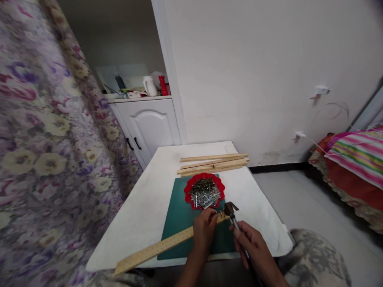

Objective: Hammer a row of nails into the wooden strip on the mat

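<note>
My right hand (253, 241) is wrapped round the handle of a claw hammer (231, 209), whose dark head is over the far right end of a wooden strip (158, 248). The strip lies slantwise across a green mat (176, 211) and has rows of small dark marks along it. Beside the hammer head, a few nails (221, 214) show at that end of the strip. My left hand (206, 229) rests over the strip, its thumb and fingers pinched close to these nails. What the pinch holds is too small to make out. Just beyond stands a red scalloped dish (188, 187) full of loose nails (206, 192).
Several wooden strips (214, 164) lie at the back of the white-covered table (140, 211). A floral curtain (60, 139) hangs at the left. Behind are a white cabinet (149, 123) and a wall, with a bed (353, 175) at the right.
</note>
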A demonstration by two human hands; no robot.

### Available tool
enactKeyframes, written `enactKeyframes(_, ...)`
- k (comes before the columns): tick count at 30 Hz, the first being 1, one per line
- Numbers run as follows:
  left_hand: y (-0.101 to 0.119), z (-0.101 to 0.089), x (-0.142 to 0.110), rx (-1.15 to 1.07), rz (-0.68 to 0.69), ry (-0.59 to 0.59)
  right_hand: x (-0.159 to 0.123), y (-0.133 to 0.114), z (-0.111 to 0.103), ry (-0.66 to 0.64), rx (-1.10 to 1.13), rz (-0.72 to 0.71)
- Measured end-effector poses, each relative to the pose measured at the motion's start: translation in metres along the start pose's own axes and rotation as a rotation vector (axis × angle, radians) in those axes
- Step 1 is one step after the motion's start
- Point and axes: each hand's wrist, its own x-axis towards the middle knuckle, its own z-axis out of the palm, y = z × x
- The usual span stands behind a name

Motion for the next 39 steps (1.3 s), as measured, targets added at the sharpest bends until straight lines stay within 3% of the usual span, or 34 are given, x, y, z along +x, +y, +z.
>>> enactKeyframes(13, -0.004, 0.005, 0.0, 0.064, -0.02, 0.015, 0.01, -0.002, 0.016, -0.09, -0.033, -0.014)
enactKeyframes(24, -0.001, 0.003, 0.0, 0.071, -0.004, 0.015, 0.008, -0.002, 0.012, -0.087, -0.04, -0.021)
enactKeyframes(31, -0.002, 0.002, -0.001, -0.018, 0.015, 0.023, 0.001, -0.009, 0.003, -0.008, -0.001, -0.013)
enactKeyframes(39, -0.004, 0.002, -0.001, -0.032, 0.022, -0.01, 0.007, 0.0, 0.013, -0.068, -0.026, -0.014)
